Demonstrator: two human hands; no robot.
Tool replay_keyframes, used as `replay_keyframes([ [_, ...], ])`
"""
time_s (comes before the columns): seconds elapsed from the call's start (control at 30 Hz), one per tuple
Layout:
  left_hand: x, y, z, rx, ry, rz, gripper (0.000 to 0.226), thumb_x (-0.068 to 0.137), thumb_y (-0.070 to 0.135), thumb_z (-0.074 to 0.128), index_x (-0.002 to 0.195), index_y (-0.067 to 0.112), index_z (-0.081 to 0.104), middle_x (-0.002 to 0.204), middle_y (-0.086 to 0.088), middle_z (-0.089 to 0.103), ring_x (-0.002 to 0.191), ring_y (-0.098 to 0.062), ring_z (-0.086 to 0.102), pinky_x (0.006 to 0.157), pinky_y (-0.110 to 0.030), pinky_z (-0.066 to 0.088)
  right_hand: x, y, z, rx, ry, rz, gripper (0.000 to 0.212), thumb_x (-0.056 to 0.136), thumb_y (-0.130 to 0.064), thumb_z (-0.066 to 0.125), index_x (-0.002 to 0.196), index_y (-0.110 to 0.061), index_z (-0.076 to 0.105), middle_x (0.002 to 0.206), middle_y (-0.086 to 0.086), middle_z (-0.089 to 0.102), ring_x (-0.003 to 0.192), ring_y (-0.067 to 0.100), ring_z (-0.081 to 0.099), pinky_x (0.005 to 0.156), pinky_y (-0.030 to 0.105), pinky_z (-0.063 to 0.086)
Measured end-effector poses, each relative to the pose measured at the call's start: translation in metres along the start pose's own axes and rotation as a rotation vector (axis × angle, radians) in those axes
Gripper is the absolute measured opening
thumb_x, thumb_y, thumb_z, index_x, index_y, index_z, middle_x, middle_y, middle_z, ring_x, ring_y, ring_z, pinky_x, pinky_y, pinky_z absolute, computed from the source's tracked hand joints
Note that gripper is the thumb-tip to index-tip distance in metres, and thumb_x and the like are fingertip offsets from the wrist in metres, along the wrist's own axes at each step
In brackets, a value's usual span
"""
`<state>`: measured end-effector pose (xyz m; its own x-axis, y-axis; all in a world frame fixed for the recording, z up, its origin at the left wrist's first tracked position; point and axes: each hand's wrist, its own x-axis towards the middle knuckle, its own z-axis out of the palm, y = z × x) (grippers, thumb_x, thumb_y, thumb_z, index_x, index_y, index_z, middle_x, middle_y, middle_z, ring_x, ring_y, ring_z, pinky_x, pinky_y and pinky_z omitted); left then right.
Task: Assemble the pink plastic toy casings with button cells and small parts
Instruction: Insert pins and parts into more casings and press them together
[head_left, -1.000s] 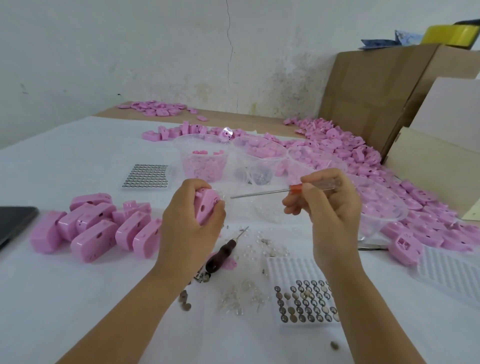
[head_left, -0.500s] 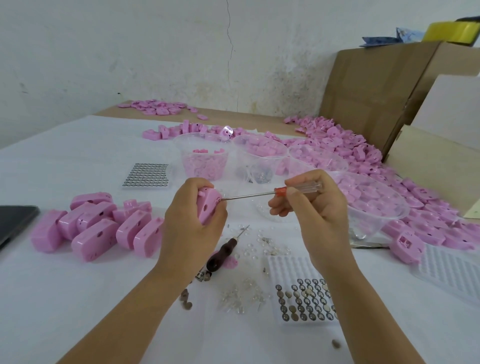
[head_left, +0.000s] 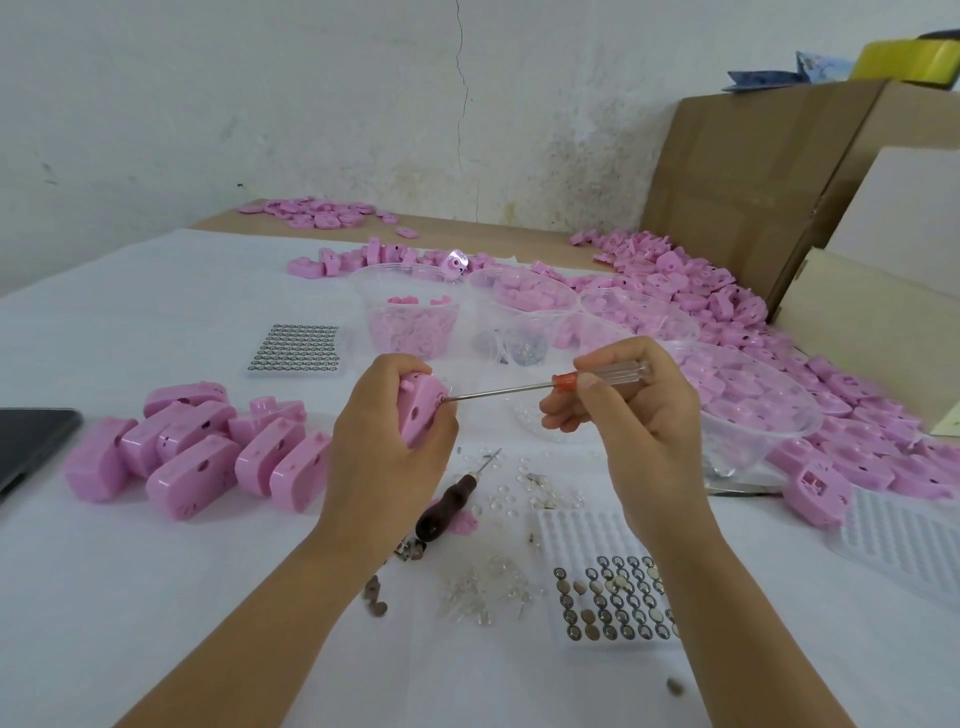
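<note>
At the centre of the frame the left hand (head_left: 387, 441) holds a pink casing (head_left: 421, 410) up off the table (head_left: 156, 597), its grip closed round the shell, fingers and thumb curled over it. Right of centre, the right hand (head_left: 639, 415) has its grip pinched on the clear handle of a screwdriver (head_left: 519, 391). The thin shaft runs leftward, and the tip meets the casing's face just beside the left thumb. This looks like a screw being driven, though the screw itself is too small to make out.

The main risk is the tip skating off. The long shaft is steered from its far end and only the hand braces the casing, so a slip would likely jab the thumb or gouge the plastic. A loose screw could drop among the clear bits and button cells (head_left: 613, 597) in the lower middle, near the dark-handled awl (head_left: 447, 499), and be hard to find. Overturning may strip the plastic.
</note>
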<state>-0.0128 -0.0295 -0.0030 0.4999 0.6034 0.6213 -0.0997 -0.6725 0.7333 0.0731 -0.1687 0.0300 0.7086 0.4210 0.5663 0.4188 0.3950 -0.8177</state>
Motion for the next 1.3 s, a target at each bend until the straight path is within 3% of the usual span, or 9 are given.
replay_keyframes([
  [0.3, 0.003, -0.003, -0.003, 0.067, 0.049, 0.034, 0.026, 0.082, 0.008, 0.067, 0.096, 0.019, 0.048, 0.085, 0.013, 0.049, 0.081, 0.007, 0.048, 0.07, -0.001, 0.034, 0.003, 0.0, -0.011, -0.161, -0.114, -0.048, 0.007, 0.078, -0.018, 0.071, 0.081, -0.017, 0.065, 0.069, -0.003, 0.071, 0.061, 0.012, 0.067, 0.058, 0.019, 0.051],
  [0.53, 0.002, -0.004, -0.004, 0.137, 0.06, 0.114, 0.022, 0.079, -0.001, 0.068, 0.096, 0.003, 0.054, 0.088, 0.0, 0.051, 0.075, -0.002, 0.047, 0.072, 0.002, 0.032, 0.01, 0.006, -0.017, -0.573, -0.103, 0.165, 0.045, 0.083, -0.051, 0.043, 0.062, -0.013, 0.058, 0.036, -0.013, 0.048, 0.032, 0.001, 0.039, 0.041, 0.01, 0.03],
  [0.63, 0.004, -0.005, -0.003, 0.114, 0.082, 0.069, 0.023, 0.08, 0.001, 0.068, 0.096, 0.007, 0.053, 0.09, 0.0, 0.052, 0.074, -0.003, 0.04, 0.073, 0.002, 0.032, 0.008, 0.006, -0.015, -0.548, -0.197, 0.247, 0.039, 0.077, -0.06, 0.043, 0.078, -0.023, 0.057, 0.056, -0.017, 0.057, 0.042, -0.001, 0.042, 0.051, 0.015, 0.032],
  [0.7, 0.004, -0.006, -0.003, 0.125, 0.079, 0.075, 0.024, 0.08, 0.001, 0.068, 0.097, 0.007, 0.053, 0.091, 0.0, 0.051, 0.073, -0.002, 0.04, 0.073, 0.002, 0.032, 0.009, 0.005, -0.015, -0.446, -0.221, 0.252, 0.017, 0.082, -0.043, 0.059, 0.086, -0.027, 0.054, 0.084, -0.01, 0.066, 0.055, -0.004, 0.05, 0.06, 0.021, 0.039],
  [0.8, 0.005, -0.007, -0.003, 0.152, 0.078, 0.115, 0.024, 0.078, -0.003, 0.068, 0.097, 0.001, 0.054, 0.091, -0.002, 0.051, 0.071, -0.002, 0.038, 0.073, 0.004, 0.031, 0.009, 0.004, -0.017, -0.356, -0.173, 0.164, 0.012, 0.084, -0.014, 0.066, 0.078, -0.022, 0.059, 0.072, -0.011, 0.068, 0.059, -0.003, 0.056, 0.056, 0.017, 0.044],
  [0.97, 0.007, -0.011, -0.005, 0.18, 0.093, 0.158, 0.026, 0.076, -0.007, 0.068, 0.097, -0.003, 0.053, 0.09, -0.005, 0.049, 0.077, 0.001, 0.035, 0.074, 0.005, 0.03, 0.006, 0.008, -0.01, -0.49, -0.139, 0.256, 0.046, 0.089, -0.044, 0.05, 0.053, -0.017, 0.059, 0.034, -0.01, 0.043, 0.034, 0.003, 0.036, 0.048, 0.02, 0.036],
  [1.07, 0.007, -0.012, -0.006, 0.182, 0.11, 0.144, 0.026, 0.076, -0.008, 0.067, 0.097, -0.003, 0.053, 0.091, -0.005, 0.049, 0.077, 0.002, 0.035, 0.074, 0.005, 0.029, 0.006, 0.009, -0.007, -0.536, -0.205, 0.296, 0.048, 0.081, -0.058, 0.041, 0.064, -0.017, 0.058, 0.042, -0.014, 0.043, 0.038, 0.001, 0.036, 0.047, 0.014, 0.03],
  [1.2, 0.008, -0.012, -0.005, 0.181, 0.115, 0.133, 0.026, 0.076, -0.007, 0.068, 0.097, -0.002, 0.053, 0.09, -0.005, 0.049, 0.076, 0.001, 0.034, 0.073, 0.005, 0.029, 0.006, 0.007, -0.011, -0.332, -0.269, 0.264, 0.007, 0.087, -0.022, 0.062, 0.082, -0.023, 0.057, 0.073, -0.005, 0.063, 0.054, -0.001, 0.049, 0.051, 0.015, 0.04],
  [1.3, 0.007, -0.011, -0.005, 0.186, 0.098, 0.161, 0.026, 0.075, -0.008, 0.068, 0.095, -0.003, 0.053, 0.089, -0.006, 0.049, 0.075, 0.0, 0.034, 0.073, 0.005, 0.029, 0.007, 0.003, -0.014, -0.289, -0.21, 0.225, 0.013, 0.086, -0.009, 0.064, 0.076, -0.018, 0.066, 0.06, -0.004, 0.064, 0.049, 0.007, 0.053, 0.044, 0.017, 0.04],
])
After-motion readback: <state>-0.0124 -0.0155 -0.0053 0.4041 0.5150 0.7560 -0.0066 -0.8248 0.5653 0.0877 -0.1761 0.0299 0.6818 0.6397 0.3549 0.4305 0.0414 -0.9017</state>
